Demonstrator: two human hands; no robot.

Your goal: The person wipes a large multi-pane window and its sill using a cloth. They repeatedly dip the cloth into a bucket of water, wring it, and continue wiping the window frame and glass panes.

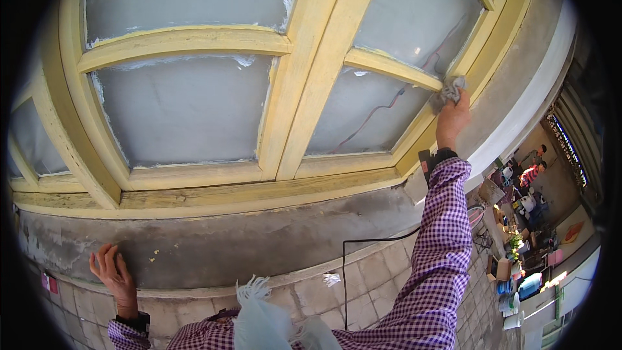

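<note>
My right hand presses a crumpled grey rag against the right side of a yellow painted wooden window frame, where a crossbar meets the upright. My left hand rests, fingers apart and holding nothing, at the front of the grey concrete windowsill. Dull glass panes fill the frame, with white smears along their edges. Worn paint shows on the bottom rail. A few pale flakes lie on the sill to the right of my left hand.
A black cable runs below the sill over the paving. On the ground lies a small white crumpled item. Cardboard boxes, buckets and clutter stand at right, with people farther off. A pale fringed scarf hangs before me.
</note>
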